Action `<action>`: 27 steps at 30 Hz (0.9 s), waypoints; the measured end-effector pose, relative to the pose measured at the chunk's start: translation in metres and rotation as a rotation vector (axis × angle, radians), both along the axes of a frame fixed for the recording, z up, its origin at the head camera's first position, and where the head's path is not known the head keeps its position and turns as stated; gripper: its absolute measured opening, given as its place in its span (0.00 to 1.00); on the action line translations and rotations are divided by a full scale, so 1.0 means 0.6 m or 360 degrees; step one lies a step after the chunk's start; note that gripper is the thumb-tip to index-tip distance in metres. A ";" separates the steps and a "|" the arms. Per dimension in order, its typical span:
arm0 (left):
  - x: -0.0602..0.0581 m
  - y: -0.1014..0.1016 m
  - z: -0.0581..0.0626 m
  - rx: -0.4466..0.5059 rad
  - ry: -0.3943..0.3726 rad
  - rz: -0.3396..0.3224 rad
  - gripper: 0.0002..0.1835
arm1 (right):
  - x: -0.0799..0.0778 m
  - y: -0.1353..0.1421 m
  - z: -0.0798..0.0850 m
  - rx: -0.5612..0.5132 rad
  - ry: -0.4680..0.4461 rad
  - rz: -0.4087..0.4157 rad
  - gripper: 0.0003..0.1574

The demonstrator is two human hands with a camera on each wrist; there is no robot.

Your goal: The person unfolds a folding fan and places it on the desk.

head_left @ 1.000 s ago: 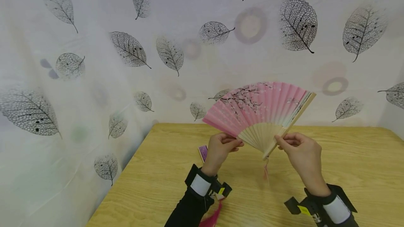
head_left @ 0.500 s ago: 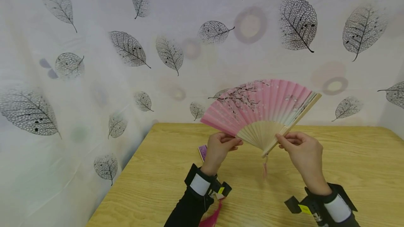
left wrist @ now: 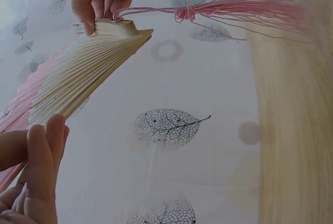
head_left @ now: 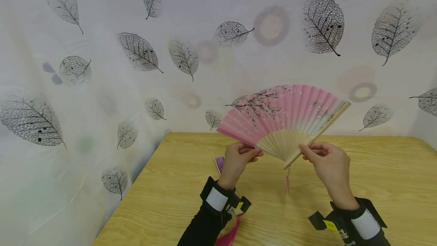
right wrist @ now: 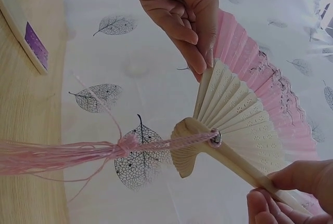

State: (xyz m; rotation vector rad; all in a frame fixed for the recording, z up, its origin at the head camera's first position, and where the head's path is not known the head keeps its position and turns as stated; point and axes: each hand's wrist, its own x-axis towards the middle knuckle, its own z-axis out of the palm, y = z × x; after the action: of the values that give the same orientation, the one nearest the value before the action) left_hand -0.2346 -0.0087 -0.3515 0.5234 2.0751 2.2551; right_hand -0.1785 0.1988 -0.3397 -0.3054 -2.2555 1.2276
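A pink folding fan (head_left: 286,113) with dark blossom branches and pale wooden ribs is spread wide above the table. My left hand (head_left: 237,160) pinches its left outer rib between thumb and fingers. On the other side, my right hand (head_left: 327,164) pinches the right guard stick a little above the pivot. From the pivot a pink tassel (right wrist: 67,156) hangs, seen close in both wrist views. The ribs (left wrist: 83,68) fan out between the two hands in the left wrist view.
A second fan, folded and purple (head_left: 219,164), lies on the wooden table (head_left: 177,185), partly hidden behind my left forearm. Its deep pink tassel (head_left: 230,234) shows near the front edge. A leaf-printed white curtain (head_left: 205,10) hangs behind and to the left.
The right guard stick has swung outward to the right, spreading the pink fan wider. My right hand moved slightly right with it; my left hand stayed nearly still.
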 end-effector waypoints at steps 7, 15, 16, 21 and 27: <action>0.000 0.002 -0.003 0.0014 -0.0007 0.0026 0.14 | -0.001 0.002 -0.001 -0.0015 0.0012 0.0014 0.25; -0.002 0.000 0.000 0.0051 -0.0012 0.0048 0.14 | -0.004 0.002 -0.001 -0.0086 0.0048 0.0073 0.26; -0.002 -0.001 0.000 0.0053 -0.0013 0.0049 0.14 | -0.004 0.002 -0.001 -0.0097 0.0050 0.0089 0.26; -0.004 -0.001 -0.001 0.0054 -0.0027 0.0052 0.15 | -0.007 0.006 -0.004 -0.0152 0.0023 0.0160 0.27; -0.004 0.000 -0.002 0.0080 -0.0028 0.0075 0.14 | -0.007 0.008 -0.003 -0.0213 -0.0012 0.0184 0.29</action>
State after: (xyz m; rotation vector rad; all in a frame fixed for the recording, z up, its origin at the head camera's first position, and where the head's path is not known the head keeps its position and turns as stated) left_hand -0.2370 -0.0087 -0.3524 0.4595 2.0491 2.3341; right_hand -0.1825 0.2037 -0.3413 -0.2325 -2.2287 1.4429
